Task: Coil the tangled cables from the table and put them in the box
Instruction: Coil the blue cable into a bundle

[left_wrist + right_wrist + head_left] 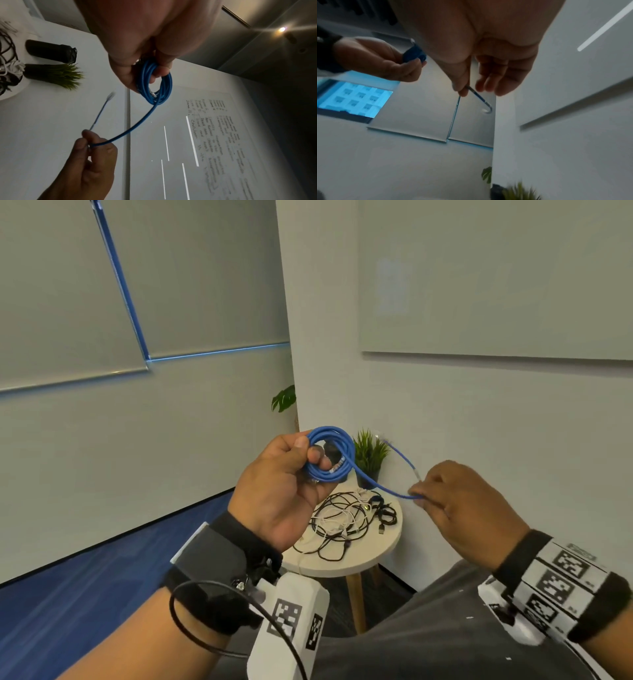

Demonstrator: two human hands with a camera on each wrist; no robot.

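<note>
My left hand (301, 455) grips a coil of blue cable (337, 448) held up in front of me, thumb over the loops. From the coil (154, 86) a loose strand (130, 129) arcs down to my right hand (423, 493), which pinches it near its free end; the short tail with a pale plug (388, 444) sticks up past the fingers. In the right wrist view the tail (481, 100) curves out from between thumb and fingers. A tangle of black and white cables (346, 517) lies on the round table (342, 566) below. No box is in view.
A small potted green plant (370, 455) and a dark cylinder (51, 51) stand at the back of the table, against the white wall. Blue carpet (85, 594) spreads to the left. My grey-clad knee (428, 628) is at the lower right.
</note>
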